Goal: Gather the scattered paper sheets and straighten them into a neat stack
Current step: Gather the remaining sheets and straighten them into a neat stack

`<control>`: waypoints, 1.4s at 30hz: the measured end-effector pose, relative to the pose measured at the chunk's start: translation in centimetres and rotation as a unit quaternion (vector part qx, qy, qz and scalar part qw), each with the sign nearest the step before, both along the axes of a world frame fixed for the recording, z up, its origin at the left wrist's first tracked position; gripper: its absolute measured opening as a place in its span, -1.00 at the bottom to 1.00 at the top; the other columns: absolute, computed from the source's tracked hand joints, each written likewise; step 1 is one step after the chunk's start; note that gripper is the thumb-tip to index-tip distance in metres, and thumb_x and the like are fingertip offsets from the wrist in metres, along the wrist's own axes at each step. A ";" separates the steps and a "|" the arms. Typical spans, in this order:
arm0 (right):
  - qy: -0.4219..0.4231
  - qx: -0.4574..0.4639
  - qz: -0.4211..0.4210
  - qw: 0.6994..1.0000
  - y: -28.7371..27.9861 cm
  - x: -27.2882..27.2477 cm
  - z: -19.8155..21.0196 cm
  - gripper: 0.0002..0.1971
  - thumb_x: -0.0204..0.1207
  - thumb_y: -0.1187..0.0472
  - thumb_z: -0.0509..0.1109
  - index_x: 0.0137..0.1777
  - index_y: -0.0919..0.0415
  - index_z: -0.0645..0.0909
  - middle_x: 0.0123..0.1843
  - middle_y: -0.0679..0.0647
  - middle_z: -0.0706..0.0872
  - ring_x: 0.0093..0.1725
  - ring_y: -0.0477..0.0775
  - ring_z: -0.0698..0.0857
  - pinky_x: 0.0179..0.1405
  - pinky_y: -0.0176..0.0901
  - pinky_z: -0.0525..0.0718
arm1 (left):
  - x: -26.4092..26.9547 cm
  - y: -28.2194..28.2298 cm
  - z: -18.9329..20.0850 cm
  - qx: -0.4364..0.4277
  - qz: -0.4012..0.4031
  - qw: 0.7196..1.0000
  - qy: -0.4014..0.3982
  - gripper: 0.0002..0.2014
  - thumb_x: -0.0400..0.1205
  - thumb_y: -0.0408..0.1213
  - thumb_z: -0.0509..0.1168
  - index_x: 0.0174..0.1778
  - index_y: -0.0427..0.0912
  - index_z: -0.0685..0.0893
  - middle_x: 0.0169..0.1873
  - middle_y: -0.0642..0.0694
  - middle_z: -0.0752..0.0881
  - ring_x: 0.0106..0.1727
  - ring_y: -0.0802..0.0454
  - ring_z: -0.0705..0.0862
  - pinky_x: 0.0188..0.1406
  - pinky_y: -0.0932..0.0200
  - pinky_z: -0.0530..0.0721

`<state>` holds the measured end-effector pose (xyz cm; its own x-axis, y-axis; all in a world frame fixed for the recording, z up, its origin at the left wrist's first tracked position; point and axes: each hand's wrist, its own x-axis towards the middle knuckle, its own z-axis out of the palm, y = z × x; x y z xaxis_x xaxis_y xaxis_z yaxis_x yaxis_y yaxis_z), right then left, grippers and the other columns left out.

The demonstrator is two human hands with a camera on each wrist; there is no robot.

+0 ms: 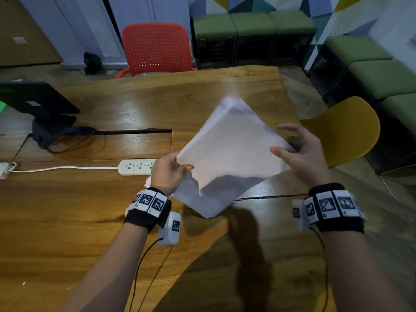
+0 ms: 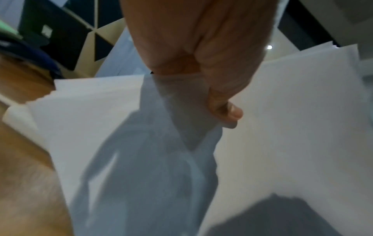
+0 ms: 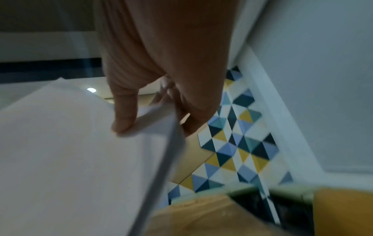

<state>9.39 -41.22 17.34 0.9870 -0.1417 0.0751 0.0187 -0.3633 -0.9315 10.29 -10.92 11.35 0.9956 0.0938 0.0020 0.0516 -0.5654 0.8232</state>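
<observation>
A stack of white paper sheets (image 1: pixel 231 149) is held tilted above the wooden table (image 1: pixel 78 221), one corner pointing away from me. My left hand (image 1: pixel 179 169) pinches its left corner, thumb on top. My right hand (image 1: pixel 292 146) holds the right corner, thumb on the top sheet and fingers spread behind the edge. In the left wrist view the paper sheets (image 2: pixel 282 127) lie offset under the left hand (image 2: pixel 191 63), edges uneven. The right wrist view shows the right hand (image 3: pixel 161 63) with its thumb pressing on the paper stack (image 3: pixel 60 151). The lowest sheets droop toward the table.
A white power strip (image 1: pixel 137 167) with its cable lies just left of my left hand. A black screen on a stand (image 1: pixel 38 102) sits at the table's left. A red chair (image 1: pixel 157 48) stands behind the table, a yellow chair (image 1: pixel 346 129) at its right.
</observation>
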 end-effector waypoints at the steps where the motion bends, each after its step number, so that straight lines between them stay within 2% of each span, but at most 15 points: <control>1: 0.026 -0.052 0.039 0.998 -0.2 0.3 0.3 -0.51 0.33 0.35 0.60 0.27 0.14 0.63 -0.01 0.02 0.79 -0.05 -0.11 0.77 -0.10 -0.23 0.77 | 0.0 0.2 0.2 0.006 -0.021 1.000 -0.004 -0.72 0.47 -0.57 0.33 -0.09 -0.11 0.78 -0.25 -0.05 0.82 -0.18 0.13 0.78 -0.12 0.25 0.65; 3: 0.078 -0.131 0.107 0.983 0.2 0.6 0.3 -0.63 0.32 0.27 0.62 0.15 0.13 0.72 -0.03 -0.01 0.80 -0.03 -0.08 0.76 -0.02 -0.17 0.71 | 0.3 0.0 0.5 0.035 -0.062 0.997 -0.025 -0.80 0.44 -0.54 0.29 -0.21 -0.17 0.74 -0.30 -0.05 0.83 -0.19 0.03 0.82 -0.17 0.03 0.76; 5: 0.079 -0.113 0.108 0.985 0.8 0.6 -0.3 -0.85 0.36 0.26 0.60 -0.08 0.09 0.78 -0.18 -0.12 0.82 -0.14 -0.16 0.76 -0.09 -0.28 0.66 | 0.7 -0.2 1.1 0.072 -0.081 0.993 -0.044 -0.95 0.46 -0.30 0.43 -0.27 -0.20 0.72 -0.39 -0.03 0.80 -0.27 -0.02 0.79 -0.32 -0.05 0.74; 8: 0.056 -0.004 0.045 0.997 0.7 0.3 -2.0 -0.94 0.48 0.34 0.48 -0.11 0.18 0.75 -0.22 0.03 0.79 -0.25 -0.15 0.74 -0.19 -0.32 0.67 | 1.3 0.6 2.0 0.147 -0.066 0.985 -0.057 -0.66 0.33 0.18 0.51 -0.26 -0.04 0.77 -0.43 0.03 0.74 -0.35 0.00 0.69 -0.36 0.10 0.62; 10: 0.043 0.035 0.017 0.998 -0.1 -0.2 -2.8 -0.93 0.52 0.38 0.43 -0.06 0.24 0.71 -0.21 0.05 0.75 -0.31 -0.27 0.73 -0.27 -0.43 0.67 | 1.6 2.1 2.0 0.195 -0.019 0.979 -0.062 -0.60 0.28 0.29 0.47 -0.25 0.03 0.74 -0.43 0.07 0.70 -0.32 0.00 0.68 -0.19 0.09 0.60; 11: 0.038 0.052 -0.002 0.998 -0.7 -0.3 -3.2 -0.92 0.52 0.40 0.41 -0.08 0.24 0.70 -0.23 0.00 0.73 -0.34 -0.33 0.72 -0.30 -0.46 0.66 | 1.7 3.0 1.8 0.183 0.014 0.982 -0.053 -0.61 0.28 0.26 0.50 -0.23 0.03 0.75 -0.40 0.05 0.72 -0.29 0.00 0.69 -0.12 0.07 0.62; 13: 0.035 0.084 -0.031 0.995 -1.7 -0.7 -4.0 -0.87 0.52 0.42 0.40 -0.14 0.20 0.69 -0.26 -0.04 0.72 -0.37 -0.35 0.70 -0.33 -0.46 0.65 | 1.5 3.9 1.6 -0.017 0.065 0.998 0.000 -0.75 0.33 -0.06 0.60 -0.19 -0.04 0.75 -0.28 -0.01 0.77 -0.21 0.05 0.72 -0.14 0.10 0.67; 15: 0.055 0.128 -0.039 0.990 -2.1 -1.0 -5.0 -0.90 0.54 0.40 0.38 -0.09 0.22 0.69 -0.26 -0.01 0.76 -0.35 -0.27 0.73 -0.32 -0.37 0.68 | 1.1 3.4 1.4 -0.217 0.099 0.970 0.051 -0.80 0.41 -0.38 0.53 -0.09 -0.14 0.74 -0.20 0.01 0.76 -0.18 0.18 0.73 -0.19 0.28 0.68; 19: 0.105 0.150 -0.051 0.982 -0.9 -1.3 -7.1 -0.91 0.53 0.41 0.40 -0.08 0.25 0.69 -0.34 -0.11 0.82 -0.32 -0.19 0.76 -0.28 -0.26 0.71 | 0.7 1.3 0.2 -0.327 0.119 0.934 0.083 -0.82 0.49 -0.49 0.45 -0.09 -0.13 0.72 -0.21 0.08 0.80 -0.24 0.27 0.77 -0.21 0.34 0.72; 23: 0.091 0.097 -0.068 0.989 1.1 -1.5 -7.9 -0.78 0.45 0.48 0.45 -0.09 0.13 0.69 -0.19 0.03 0.75 -0.26 -0.29 0.71 -0.14 -0.31 0.69 | 0.0 -0.4 -0.8 -0.363 0.138 0.919 0.064 -0.74 0.51 -0.48 0.43 0.10 -0.24 0.68 -0.09 -0.07 0.77 -0.12 0.07 0.76 -0.20 0.30 0.76; 27: 0.073 0.134 -0.078 0.985 1.3 -2.3 -8.6 -0.83 0.47 0.40 0.46 0.02 0.46 0.65 -0.16 0.16 0.71 -0.19 -0.03 0.68 -0.28 -0.46 0.64 | -0.7 -0.7 -1.2 -0.323 0.119 0.938 0.028 -0.80 0.55 -0.49 0.39 -0.16 -0.09 0.59 -0.22 -0.02 0.67 -0.17 0.14 0.63 -0.20 0.27 0.63; 31: 0.123 0.150 -0.067 0.979 1.1 -2.6 -9.4 -0.70 0.40 0.32 0.56 0.13 0.17 0.68 0.00 0.02 0.77 -0.04 -0.13 0.75 -0.11 -0.36 0.68 | -0.2 -0.3 -2.2 -0.295 0.159 0.942 0.032 -0.77 0.40 -0.31 0.55 -0.15 -0.10 0.62 -0.18 -0.06 0.67 -0.13 0.06 0.59 -0.20 0.20 0.54; 34: 0.133 0.173 -0.100 0.971 1.2 -2.2 -9.6 -0.77 0.39 0.34 0.57 -0.04 0.05 0.68 -0.03 0.03 0.76 -0.02 -0.06 0.72 -0.04 -0.25 0.65 | 0.3 -0.9 -2.2 -0.340 0.209 0.917 0.018 -0.59 0.29 -0.10 0.52 -0.01 -0.11 0.59 -0.12 0.01 0.69 -0.11 0.15 0.61 -0.15 0.25 0.50; 39: 0.119 0.212 -0.116 0.963 2.1 -1.9 -8.6 -0.81 0.45 0.37 0.49 -0.03 0.09 0.67 -0.07 0.00 0.75 -0.06 -0.13 0.72 -0.03 -0.25 0.68 | 1.3 -2.5 -1.6 -0.342 0.295 0.892 -0.008 -0.77 0.43 -0.17 0.49 -0.14 -0.06 0.57 -0.15 -0.09 0.61 -0.11 -0.03 0.52 -0.20 0.18 0.47; 42: 0.085 0.246 -0.109 0.959 2.0 -2.0 -8.0 -0.82 0.46 0.37 0.47 0.00 0.11 0.68 -0.07 -0.02 0.77 -0.12 -0.19 0.76 -0.16 -0.35 0.70 | 1.7 -1.4 -1.1 -0.334 0.288 0.895 -0.070 -0.70 0.43 -0.04 0.51 -0.05 0.01 0.58 -0.04 -0.05 0.66 -0.03 -0.02 0.59 0.02 0.16 0.56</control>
